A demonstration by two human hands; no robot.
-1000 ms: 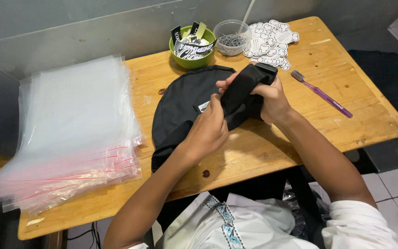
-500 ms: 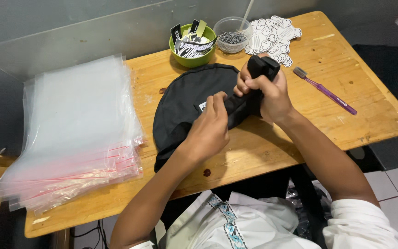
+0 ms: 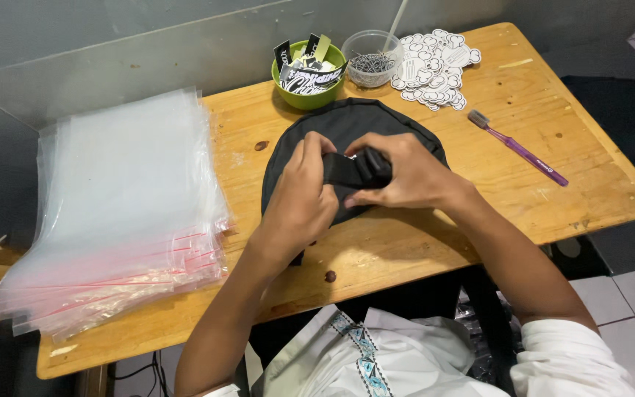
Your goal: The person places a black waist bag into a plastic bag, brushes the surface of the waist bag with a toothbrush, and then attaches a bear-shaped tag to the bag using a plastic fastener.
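1. Your left hand (image 3: 304, 192) is curled around one end of a rolled black fabric piece (image 3: 354, 169), fingers clenched over the top of it and pinching it tight.
2. Your right hand (image 3: 406, 170) is on the other end of that same roll, fingers wrapped down over it and the thumb tucked under, so both hands are gripping it and nearly touching each other.
3. The roll sits right on top of a flat round black fabric item (image 3: 347, 125) that lies in the middle of the wooden table (image 3: 589, 169), and it looks like part of the same item, though I can't tell for sure where one ends.
4. Off to your left there's a thick stack of clear zip bags (image 3: 123, 213) with red seal lines, hanging a bit over the table's edge.
5. At the far side, just past the black fabric, a green bowl (image 3: 310, 92) holds black and white tags.
6. Beside the bowl is a clear plastic cup (image 3: 372, 57) with small dark bits inside, and next to that a pile of white cut-out stickers (image 3: 435, 70).
7. To your right a purple toothbrush (image 3: 519, 148) lies flat, well clear of your hands.
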